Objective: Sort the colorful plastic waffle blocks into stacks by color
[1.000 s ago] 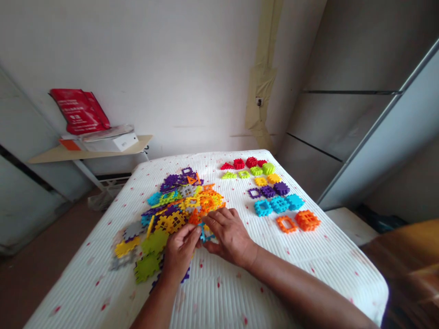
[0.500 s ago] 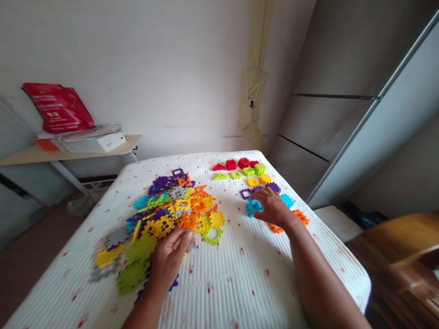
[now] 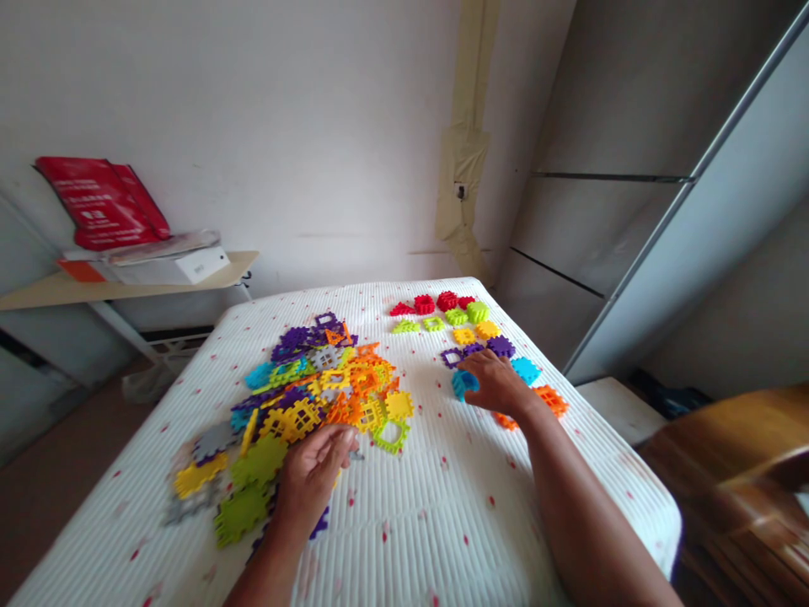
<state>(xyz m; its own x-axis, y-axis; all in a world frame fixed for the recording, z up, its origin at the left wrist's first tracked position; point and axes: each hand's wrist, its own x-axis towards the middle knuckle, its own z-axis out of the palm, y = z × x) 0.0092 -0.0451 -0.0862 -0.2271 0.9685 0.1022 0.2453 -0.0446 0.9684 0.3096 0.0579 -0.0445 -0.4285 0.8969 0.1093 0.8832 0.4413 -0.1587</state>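
My left hand [image 3: 319,459] is over the near edge of a mixed heap of toothed plastic building tiles [image 3: 297,417]. Its thumb and fingers are pressed together, and what they hold, if anything, is hidden. A bit of grey shows just beyond the fingertips. On the right, my right hand [image 3: 499,381] curls its thumb and fingers round a blue tile stack [image 3: 464,384]; the palm hides part of it. Beside that hand are purple tiles [image 3: 501,346], a light blue tile [image 3: 526,370] and orange tiles [image 3: 551,401].
Sorted red tiles [image 3: 447,301], green tiles [image 3: 456,317] and yellow tiles [image 3: 463,335] lie in rows at the far right of the covered table [image 3: 436,523]. A side shelf [image 3: 240,263] holds boxes and a red bag [image 3: 104,202]. A grey cabinet [image 3: 600,228] stands right.
My right hand has shifted slightly lower over the blue stack, showing more of the purple tiles behind it. The left hand stays in place. The view has moved a little.
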